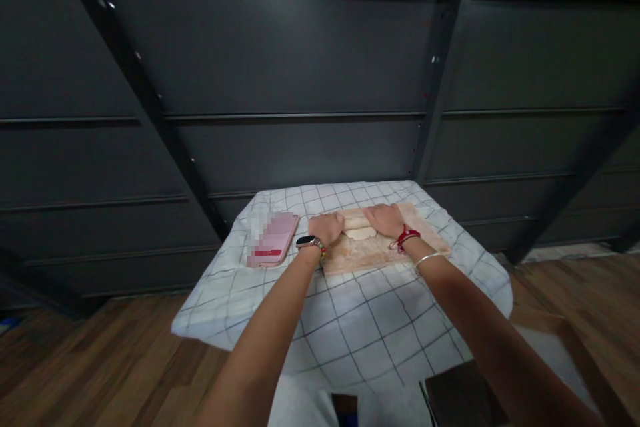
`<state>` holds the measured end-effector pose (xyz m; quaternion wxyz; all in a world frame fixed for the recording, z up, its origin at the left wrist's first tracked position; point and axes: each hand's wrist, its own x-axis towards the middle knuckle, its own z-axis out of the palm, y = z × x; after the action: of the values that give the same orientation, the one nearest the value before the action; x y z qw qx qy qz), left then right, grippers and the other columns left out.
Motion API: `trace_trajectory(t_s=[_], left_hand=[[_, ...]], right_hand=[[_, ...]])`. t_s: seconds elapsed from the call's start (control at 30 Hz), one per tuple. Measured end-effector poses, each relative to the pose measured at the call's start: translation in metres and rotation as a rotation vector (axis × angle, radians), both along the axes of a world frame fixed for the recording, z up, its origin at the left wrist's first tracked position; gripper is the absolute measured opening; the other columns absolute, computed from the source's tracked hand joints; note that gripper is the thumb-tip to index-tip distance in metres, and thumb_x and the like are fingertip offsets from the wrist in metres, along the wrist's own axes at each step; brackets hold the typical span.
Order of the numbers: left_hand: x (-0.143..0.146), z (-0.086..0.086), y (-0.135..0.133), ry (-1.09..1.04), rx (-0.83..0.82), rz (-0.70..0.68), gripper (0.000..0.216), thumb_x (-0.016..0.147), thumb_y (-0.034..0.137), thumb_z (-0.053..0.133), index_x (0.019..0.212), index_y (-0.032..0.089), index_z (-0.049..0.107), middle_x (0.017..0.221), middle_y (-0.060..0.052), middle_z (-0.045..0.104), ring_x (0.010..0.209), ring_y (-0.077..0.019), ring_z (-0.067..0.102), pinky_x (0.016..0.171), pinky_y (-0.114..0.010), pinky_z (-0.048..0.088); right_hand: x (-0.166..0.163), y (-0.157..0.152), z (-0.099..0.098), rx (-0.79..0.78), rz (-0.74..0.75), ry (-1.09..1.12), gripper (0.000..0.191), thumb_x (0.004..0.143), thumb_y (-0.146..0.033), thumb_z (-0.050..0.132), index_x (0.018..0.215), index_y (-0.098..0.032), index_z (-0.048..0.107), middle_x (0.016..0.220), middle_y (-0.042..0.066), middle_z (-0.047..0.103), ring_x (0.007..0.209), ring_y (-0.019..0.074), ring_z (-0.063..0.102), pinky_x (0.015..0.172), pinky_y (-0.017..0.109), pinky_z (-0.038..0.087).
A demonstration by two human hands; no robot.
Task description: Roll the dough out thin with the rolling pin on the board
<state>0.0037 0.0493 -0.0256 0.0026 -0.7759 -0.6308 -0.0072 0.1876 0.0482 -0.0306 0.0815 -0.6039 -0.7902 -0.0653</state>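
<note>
Roll: a pale cylinder (pixel 355 221), apparently a rolling pin, is seen between the two hands, lying crosswise above the board; its ends are hidden by the fingers
Left hand: the left hand (pixel 327 227) is curled over the roll's left end, knuckles up; how hard it is pressed cannot be told
Right hand: the right hand (pixel 386 219) is wrapped over the right end from above; the fingertips are not shown
Sheet: a thin, pale piece (pixel 361 233), probably dough, is spread just nearer the body than the roll, between the hands
Handling, roll: it is judged stiff, fairly light and hard to damage; it is best taken near both ends, as it is now, with the middle left free
Handling, sheet: it is judged soft, easily torn and perhaps sticky; it would be better lifted from beneath, with spread fingers, than pinched at an edge
Board: a pinkish board (pixel 353 264) is set under both hands on the checked cloth (pixel 370 327); it may be slid if pushed unevenly
Phone: a pink phone (pixel 281 231), partly blurred, is laid to the left of the left hand, apart from the board
Box: an open box (pixel 587 363) is placed below and right of the right forearm; a pale inside is shown, but contents cannot be made out
</note>
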Motion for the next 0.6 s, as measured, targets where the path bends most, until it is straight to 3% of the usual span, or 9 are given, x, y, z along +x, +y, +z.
trace_trajectory(t_s=[0.17,0.3,0.43,0.6], left_hand=[[-0.009,-0.010,-0.034,-0.039,0.063,-0.121,0.050,0.099,0.032,0.016,0.142,0.020,0.039,0.137,-0.011,0.051,0.123,-0.0256,0.050,0.097,-0.040,0.040],[-0.012,-0.011,-0.035,-0.060,0.018,-0.131,0.051,0.099,0.036,0.017,0.145,0.022,0.033,0.149,-0.008,0.035,0.134,-0.0257,0.035,0.105,-0.043,0.032],[-0.007,-0.006,-0.013,-0.026,0.052,-0.075,0.049,0.099,0.034,0.016,0.134,0.022,0.048,0.139,-0.008,0.049,0.126,-0.0272,0.044,0.100,-0.044,0.037],[-0.004,-0.004,0.034,0.079,0.103,-0.046,0.037,0.094,0.027,0.031,0.116,0.015,0.059,0.118,-0.015,0.062,0.112,-0.0308,0.055,0.089,-0.044,0.044]], right_hand=[[0.008,-0.041,-0.010,0.096,0.075,0.025,0.050,0.098,-0.043,0.025,0.124,-0.014,0.057,0.131,0.015,0.056,0.121,0.0243,0.048,0.098,0.042,0.032],[0.011,-0.046,-0.010,0.041,0.116,0.037,0.051,0.099,-0.042,0.027,0.133,-0.012,0.050,0.141,0.015,0.047,0.129,0.0233,0.041,0.103,0.041,0.030],[0.003,-0.019,0.005,-0.033,0.071,0.077,0.043,0.099,-0.040,0.031,0.127,-0.019,0.055,0.132,0.011,0.055,0.122,0.0219,0.049,0.100,0.040,0.035],[-0.003,0.013,0.013,0.021,0.031,0.124,0.035,0.092,-0.040,0.053,0.119,-0.018,0.057,0.122,0.008,0.057,0.104,0.0207,0.058,0.090,0.042,0.048]])
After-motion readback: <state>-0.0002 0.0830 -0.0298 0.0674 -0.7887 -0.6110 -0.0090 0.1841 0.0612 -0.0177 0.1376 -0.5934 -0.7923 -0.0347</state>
